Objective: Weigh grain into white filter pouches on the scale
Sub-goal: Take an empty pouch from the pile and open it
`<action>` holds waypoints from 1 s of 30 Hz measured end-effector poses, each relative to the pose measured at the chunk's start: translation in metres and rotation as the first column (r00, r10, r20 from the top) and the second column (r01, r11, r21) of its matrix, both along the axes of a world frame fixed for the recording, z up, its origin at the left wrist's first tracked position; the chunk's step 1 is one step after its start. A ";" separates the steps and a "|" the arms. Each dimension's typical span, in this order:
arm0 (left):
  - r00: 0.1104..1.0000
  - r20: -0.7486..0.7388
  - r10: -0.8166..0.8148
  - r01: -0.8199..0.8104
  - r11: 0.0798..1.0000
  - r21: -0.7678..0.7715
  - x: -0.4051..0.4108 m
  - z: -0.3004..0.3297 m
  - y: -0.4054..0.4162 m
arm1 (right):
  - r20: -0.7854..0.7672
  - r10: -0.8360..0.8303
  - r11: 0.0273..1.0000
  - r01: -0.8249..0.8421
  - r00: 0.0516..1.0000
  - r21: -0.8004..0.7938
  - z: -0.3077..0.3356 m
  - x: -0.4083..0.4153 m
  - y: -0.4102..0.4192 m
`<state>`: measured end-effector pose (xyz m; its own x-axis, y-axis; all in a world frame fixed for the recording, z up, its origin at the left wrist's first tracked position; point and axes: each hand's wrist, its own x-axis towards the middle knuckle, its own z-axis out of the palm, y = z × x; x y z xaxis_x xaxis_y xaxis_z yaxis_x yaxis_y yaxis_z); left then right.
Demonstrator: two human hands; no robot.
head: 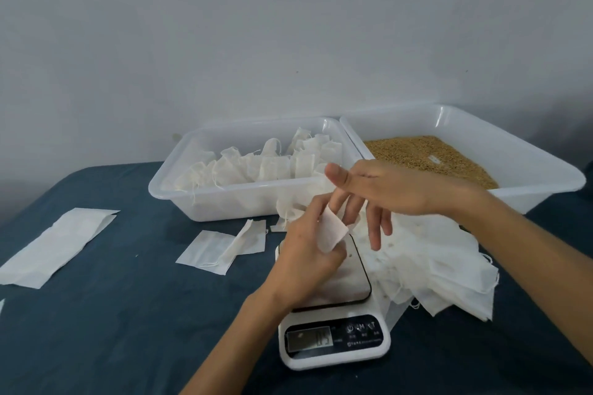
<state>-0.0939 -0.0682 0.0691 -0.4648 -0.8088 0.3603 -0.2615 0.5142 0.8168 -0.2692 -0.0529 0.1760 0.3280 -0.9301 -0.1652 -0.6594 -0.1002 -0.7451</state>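
My left hand grips a small white filter pouch above the white digital scale. The fingers of my right hand point down, and the index and middle fingers reach into the pouch's mouth. The scale's steel platform is partly hidden under my left hand, and its display is lit. Golden grain fills the white tray at the back right. Filled pouches stand in the white tray at the back centre.
A heap of empty white pouches lies right of the scale. Flat pouches lie left of it, and a long white paper strip lies at the far left. Dark blue cloth covers the table; a grey wall stands behind.
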 end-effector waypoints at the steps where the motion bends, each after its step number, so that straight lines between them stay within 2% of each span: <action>1: 1.000 -0.013 -0.010 0.011 0.999 0.030 0.000 0.000 0.001 | -0.054 0.015 0.999 -0.013 0.998 0.032 0.009 0.003 -0.001; 6: 0.975 -0.210 -0.070 0.114 0.972 0.207 -0.002 0.001 -0.004 | -0.261 0.106 0.989 -0.075 0.959 0.127 0.033 0.022 -0.001; 10: 0.960 -0.255 -0.112 0.180 0.949 0.259 0.003 0.007 -0.018 | -0.190 0.081 0.996 -0.073 0.978 0.052 0.039 0.014 -0.007; 13: 0.946 -0.267 -0.182 0.258 0.924 0.282 0.007 0.014 -0.026 | -0.099 -0.035 0.997 0.028 0.995 -0.076 0.041 -0.019 -0.017; 16: 0.932 -0.299 -0.203 0.294 0.907 0.301 0.008 0.010 -0.028 | -0.055 -0.277 0.925 0.250 0.959 -0.287 0.030 -0.065 -0.028; 18: 0.933 -0.299 -0.200 0.292 0.907 0.304 0.008 0.005 -0.028 | -0.146 -0.435 0.847 0.348 0.889 -0.403 0.016 -0.102 -0.040; 19: 0.935 -0.294 -0.201 0.290 0.908 0.302 0.008 0.003 -0.027 | -0.255 -0.484 0.841 0.364 0.837 -0.401 0.008 -0.120 -0.045; 21: 0.936 -0.292 -0.199 0.285 0.912 0.295 0.010 0.001 -0.026 | -0.557 -0.474 0.880 0.383 0.681 -0.281 -0.011 -0.146 -0.052; 23: 0.936 -0.300 -0.182 0.271 0.918 0.290 0.012 0.002 -0.025 | -0.727 -0.374 0.903 0.404 0.576 -0.144 -0.032 -0.163 -0.056; 25: 0.938 -0.309 -0.156 0.249 0.925 0.288 0.013 0.002 -0.025 | -0.752 -0.356 0.895 0.435 0.555 -0.102 -0.048 -0.170 -0.058; 30: 0.950 -0.291 -0.116 0.206 0.931 0.300 0.015 0.000 -0.027 | -0.775 -0.371 0.890 0.435 0.511 -0.139 -0.060 -0.185 -0.070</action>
